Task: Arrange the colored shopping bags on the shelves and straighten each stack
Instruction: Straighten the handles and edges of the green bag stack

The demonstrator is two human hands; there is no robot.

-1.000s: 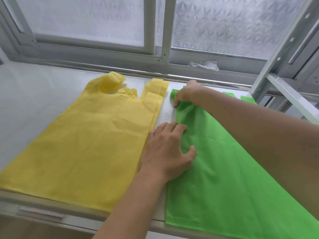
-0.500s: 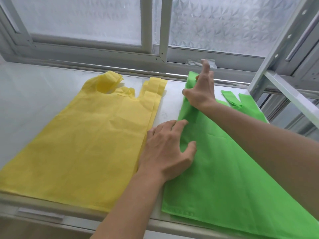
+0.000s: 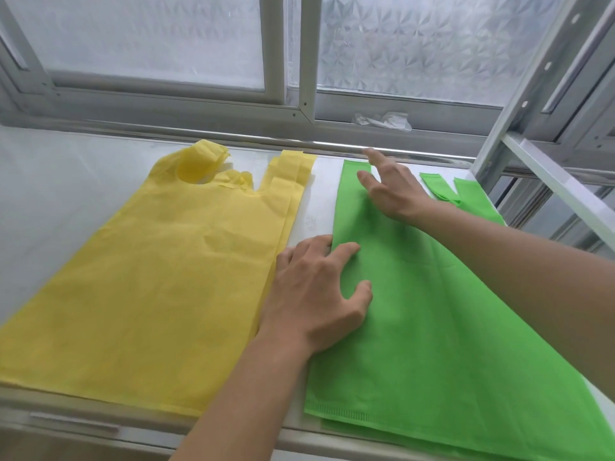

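A stack of yellow shopping bags (image 3: 159,281) lies flat on the white shelf (image 3: 60,181), handles toward the window, one handle curled over. Beside it on the right lies a stack of green shopping bags (image 3: 442,334), its left handle stretched flat toward the window. My left hand (image 3: 316,294) presses spread fingers on the green stack's left edge, in the gap next to the yellow stack. My right hand (image 3: 392,191) rests with straight fingers on the upper part of the green stack, near its left handle. My right forearm hides part of the green bags.
A frosted sliding window with a metal frame (image 3: 299,104) runs along the back of the shelf. A crumpled scrap of clear plastic (image 3: 382,119) sits in the window track. A slotted metal shelf upright (image 3: 532,84) rises at the right.
My right hand let go of the green handle it pinched, stretched it toward the window, and now lies flat on it. My left hand stayed pressing the green stack's edge.
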